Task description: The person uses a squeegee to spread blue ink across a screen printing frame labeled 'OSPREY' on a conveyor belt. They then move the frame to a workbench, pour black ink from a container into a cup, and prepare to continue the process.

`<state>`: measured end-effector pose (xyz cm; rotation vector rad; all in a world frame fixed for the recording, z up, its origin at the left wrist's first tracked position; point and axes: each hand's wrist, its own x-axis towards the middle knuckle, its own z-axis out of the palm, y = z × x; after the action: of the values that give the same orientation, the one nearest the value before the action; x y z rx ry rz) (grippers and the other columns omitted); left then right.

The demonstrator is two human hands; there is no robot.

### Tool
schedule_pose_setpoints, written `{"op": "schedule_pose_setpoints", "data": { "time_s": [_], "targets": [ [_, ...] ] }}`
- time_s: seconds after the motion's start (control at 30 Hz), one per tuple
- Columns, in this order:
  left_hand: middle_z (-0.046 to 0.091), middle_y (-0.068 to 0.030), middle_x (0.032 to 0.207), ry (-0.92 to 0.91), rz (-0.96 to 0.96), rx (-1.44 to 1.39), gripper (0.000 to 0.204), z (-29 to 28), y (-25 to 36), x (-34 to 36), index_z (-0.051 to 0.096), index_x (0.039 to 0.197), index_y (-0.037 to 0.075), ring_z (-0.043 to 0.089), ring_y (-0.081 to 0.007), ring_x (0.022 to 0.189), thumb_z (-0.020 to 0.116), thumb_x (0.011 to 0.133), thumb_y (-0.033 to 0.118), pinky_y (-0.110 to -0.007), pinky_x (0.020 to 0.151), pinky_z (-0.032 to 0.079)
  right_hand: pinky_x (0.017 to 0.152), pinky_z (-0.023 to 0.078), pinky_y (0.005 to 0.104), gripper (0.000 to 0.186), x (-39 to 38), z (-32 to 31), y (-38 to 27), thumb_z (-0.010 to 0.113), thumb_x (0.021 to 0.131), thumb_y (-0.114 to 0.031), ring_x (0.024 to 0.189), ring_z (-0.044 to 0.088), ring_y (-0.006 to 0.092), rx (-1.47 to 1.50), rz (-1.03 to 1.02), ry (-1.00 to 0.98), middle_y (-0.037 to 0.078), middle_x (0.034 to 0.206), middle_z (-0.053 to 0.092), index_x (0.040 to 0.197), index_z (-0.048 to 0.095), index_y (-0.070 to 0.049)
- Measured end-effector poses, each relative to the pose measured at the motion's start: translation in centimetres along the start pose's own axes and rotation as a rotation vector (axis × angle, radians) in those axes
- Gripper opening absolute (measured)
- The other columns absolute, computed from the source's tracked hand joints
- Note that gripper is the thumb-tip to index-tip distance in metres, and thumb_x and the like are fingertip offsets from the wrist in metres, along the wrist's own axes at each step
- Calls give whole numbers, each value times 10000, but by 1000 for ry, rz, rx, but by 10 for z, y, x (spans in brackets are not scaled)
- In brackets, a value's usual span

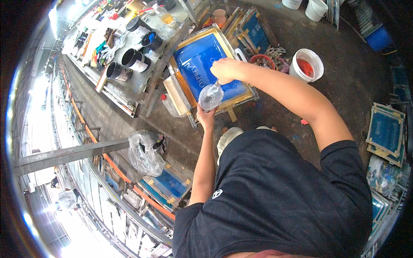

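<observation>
My left hand (pixel 207 116) is wrapped round the lower part of a translucent plastic cup (pixel 210 98), which has cloudy whitish stuff inside. Closed in a fist above it, my right hand (pixel 226 71) grips a thin tool whose lower end reaches into the cup's mouth; its kind is hidden by the fingers. Both hands are over a blue screen-printing frame (pixel 189 58) with a wooden, tape-edged border and pale lettering on its mesh. The frame leans tilted in front of me, and its surface looks wet and shiny in places.
A cluttered worktable (pixel 161 56) at the left carries several black tubs (pixel 136 60). A white bucket (pixel 306 65) with red stuff inside stands on the floor to the right, near a red basket (pixel 262 61). A clear plastic bag (pixel 144 152) hangs by a metal post (pixel 77 156).
</observation>
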<state>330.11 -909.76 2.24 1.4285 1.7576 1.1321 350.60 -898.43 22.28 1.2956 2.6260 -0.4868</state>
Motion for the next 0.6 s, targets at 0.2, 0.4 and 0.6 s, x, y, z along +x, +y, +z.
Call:
{"op": "schedule_pose_setpoints", "data": {
  "time_s": [0.2, 0.4, 0.6],
  "targets": [
    [724, -197, 1101, 36, 47, 31, 781, -2, -3, -5, 595, 1280, -28, 708, -314, 1003, 935, 612, 191, -403, 883, 537, 821, 575, 441, 243, 3, 4, -4, 740, 749, -178, 923, 713, 367, -58, -25, -4, 224, 947, 728, 884, 744, 24],
    [728, -193, 1091, 46, -7, -33, 793, -6, -6, -7, 597, 1281, -29, 713, -309, 989, 945, 598, 172, -404, 870, 543, 827, 580, 436, 261, 7, 5, -11, 756, 747, -195, 927, 716, 356, -122, 15, 36, 207, 966, 734, 885, 742, 26],
    [721, -190, 1124, 71, 27, -8, 806, -8, -22, -7, 591, 1303, -20, 700, -297, 1037, 943, 605, 176, -403, 889, 536, 820, 583, 434, 273, 11, 2, -20, 765, 745, -212, 936, 717, 349, -87, -3, 71, 203, 956, 736, 892, 749, 18]
  ]
}}
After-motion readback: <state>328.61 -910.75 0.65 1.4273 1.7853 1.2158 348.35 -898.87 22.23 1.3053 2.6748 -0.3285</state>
